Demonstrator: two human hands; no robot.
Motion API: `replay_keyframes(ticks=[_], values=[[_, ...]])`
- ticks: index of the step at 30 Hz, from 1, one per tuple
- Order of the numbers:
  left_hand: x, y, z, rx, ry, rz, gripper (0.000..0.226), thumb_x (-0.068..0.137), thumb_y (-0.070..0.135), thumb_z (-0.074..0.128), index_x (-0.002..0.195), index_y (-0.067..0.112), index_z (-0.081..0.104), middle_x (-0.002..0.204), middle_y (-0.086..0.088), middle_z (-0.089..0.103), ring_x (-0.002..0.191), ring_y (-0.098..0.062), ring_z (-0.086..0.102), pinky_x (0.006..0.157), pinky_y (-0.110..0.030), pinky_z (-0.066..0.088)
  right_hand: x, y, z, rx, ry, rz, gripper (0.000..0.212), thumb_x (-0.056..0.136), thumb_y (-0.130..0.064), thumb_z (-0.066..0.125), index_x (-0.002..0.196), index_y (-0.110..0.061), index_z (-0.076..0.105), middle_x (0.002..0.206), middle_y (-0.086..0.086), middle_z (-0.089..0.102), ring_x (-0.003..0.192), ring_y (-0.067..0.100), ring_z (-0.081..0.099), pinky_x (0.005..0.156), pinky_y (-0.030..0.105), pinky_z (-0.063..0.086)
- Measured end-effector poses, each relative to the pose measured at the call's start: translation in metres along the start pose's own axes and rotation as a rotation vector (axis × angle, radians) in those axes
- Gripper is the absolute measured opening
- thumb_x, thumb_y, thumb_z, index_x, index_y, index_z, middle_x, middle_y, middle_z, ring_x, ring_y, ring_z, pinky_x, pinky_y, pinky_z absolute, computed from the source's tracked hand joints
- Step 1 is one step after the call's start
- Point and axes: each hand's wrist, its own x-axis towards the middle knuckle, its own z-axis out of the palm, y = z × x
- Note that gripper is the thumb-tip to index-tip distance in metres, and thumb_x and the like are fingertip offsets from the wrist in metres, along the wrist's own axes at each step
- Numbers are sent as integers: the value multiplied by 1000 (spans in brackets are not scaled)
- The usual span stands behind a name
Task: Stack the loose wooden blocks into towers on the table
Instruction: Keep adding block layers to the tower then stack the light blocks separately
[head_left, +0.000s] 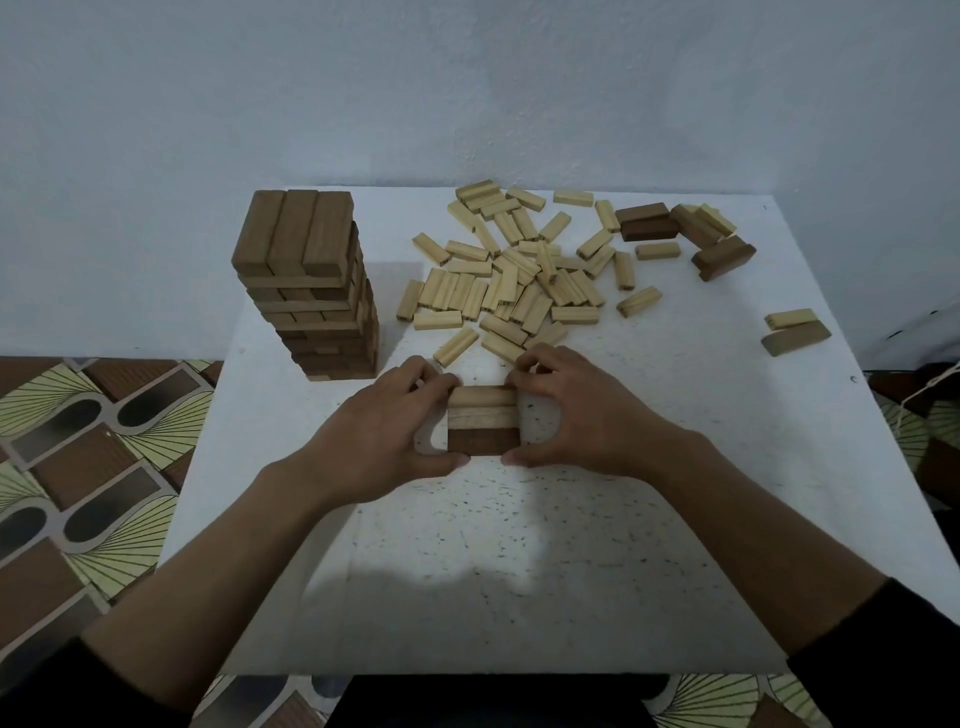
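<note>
"Between the two sets of fingers, what lies there?" the first observer asks.

"A row of three wooden blocks (484, 418), two pale tan and one dark brown, flat and side by side on the white speckled surface (519, 545). The left hand (387, 436) and the right hand (576, 415) each clamp one end. The thumbs press the dark near block and the fingers (415, 375) curl over the far pale one. It reads as a squeeze to square the three together, probably as the base of a new tower."

"Why just there?"

"Most likely for room. Beyond and to the left of the left fingers stands the tall brown wooden block tower (306, 280), near that hand but not touching it. Straight beyond both sets of fingers spreads the heap of small pale wooden blocks (509, 280), and its nearest pieces lie just past the fingertips."

"And the edges?"

"From the thumbs toward the person there is open room to the near edge, well apart from the row. Right of the right fingers it is open too, as far as a pair of larger tan blocks (795, 330) close to the right edge. Several dark brown blocks (675, 228) sit far beyond, to the right. The likeliest risk is the left wrist knocking the tower on a reach for more."
</note>
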Motion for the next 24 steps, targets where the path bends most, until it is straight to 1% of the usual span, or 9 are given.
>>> replay_keyframes(ticks=[2, 4, 6, 9, 13, 16, 19, 21, 24], values=[[0, 1, -1, 23, 5, 23, 74, 83, 64, 65, 141, 22, 46, 119, 9, 44, 94, -8, 45, 71, -25, 45, -1, 0, 0, 16, 8, -3, 89, 72, -67, 75, 143, -20, 51, 135, -10, 39, 117, 1, 32, 97, 25, 35], [-2, 4, -3, 27, 5, 31, 74, 83, 65, 63, 140, 23, 45, 114, 14, 41, 88, -7, 46, 68, -25, 45, -3, -1, 1, 39, 22, -4, 88, 71, -66, 77, 142, -20, 52, 134, -11, 41, 116, 0, 33, 99, 27, 39], [-7, 8, -7, -19, 28, 38, 73, 80, 65, 67, 138, 26, 47, 110, 18, 42, 86, -7, 48, 68, -22, 46, -7, -2, 0, 84, 49, -21, 86, 70, -62, 81, 140, -21, 54, 129, -10, 47, 114, 1, 39, 99, 31, 44], [-18, 14, -23, -68, 127, 66, 75, 74, 64, 74, 135, 25, 55, 94, 21, 47, 81, -4, 50, 64, -14, 39, -12, -8, -6, 193, 137, -124, 77, 68, -53, 85, 133, -21, 58, 119, -12, 56, 106, 5, 50, 93, 36, 50], [-40, 23, -53, -49, 250, 80, 75, 75, 69, 64, 134, 23, 58, 91, 14, 59, 73, -8, 53, 57, -21, 48, -11, -26, -25, 237, 278, -261, 72, 68, -45, 89, 129, -19, 61, 115, -14, 58, 107, 5, 52, 91, 30, 48], [-54, 29, -80, -35, 335, 109, 72, 77, 65, 66, 134, 21, 61, 91, 33, 48, 72, 6, 52, 61, -5, 35, -4, -43, -41, 233, 341, -335, 72, 68, -41, 91, 128, -14, 61, 117, -7, 61, 109, 11, 55, 91, 35, 49], [-67, 33, -109, -8, 407, 137, 65, 77, 59, 69, 130, 22, 62, 84, 44, 39, 73, 16, 49, 59, 0, 30, 6, -61, -60, 207, 377, -400, 70, 68, -42, 91, 126, -13, 62, 116, -6, 61, 109, 15, 56, 89, 38, 50], [-73, 30, -125, 7, 463, 149, 65, 76, 57, 71, 131, 24, 60, 77, 38, 41, 63, 8, 46, 59, -3, 32, 11, -74, -73, 177, 394, -432, 69, 69, -45, 89, 125, -15, 62, 117, -7, 61, 110, 16, 56, 90, 41, 49], [-79, 20, -154, 62, 499, 146, 67, 74, 60, 72, 132, 30, 57, 67, 19, 38, 57, -3, 39, 54, -14, 34, 24, -95, -91, 110, 430, -449, 69, 70, -54, 85, 125, -19, 62, 118, -11, 59, 112, 13, 53, 95, 42, 44]])
